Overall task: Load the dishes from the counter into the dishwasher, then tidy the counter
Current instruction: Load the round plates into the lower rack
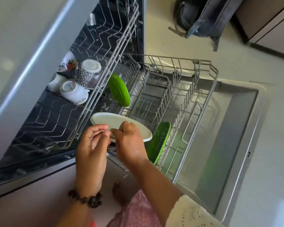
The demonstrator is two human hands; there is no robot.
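A cream plate (116, 121) hovers flat over the near corner of the pulled-out lower rack (208, 95). My right hand (129, 143) pinches its near rim from above. My left hand (92, 145), with a bead bracelet at the wrist, is beside it with fingers curled at the same rim; whether it grips the plate is unclear. Two green plates stand on edge in the lower rack, one at the back (119, 90), one at the near side (159, 141). The upper rack (115, 51) holds upturned white cups (74, 91), a patterned bowl (88, 71) and a floral cup (69, 63).
The dishwasher door (228, 136) lies open flat to the right, under the lower rack. A dark backpack (202, 17) rests on the pale floor at the top right next to a cabinet (272, 22). The counter edge (23, 51) runs along the left.
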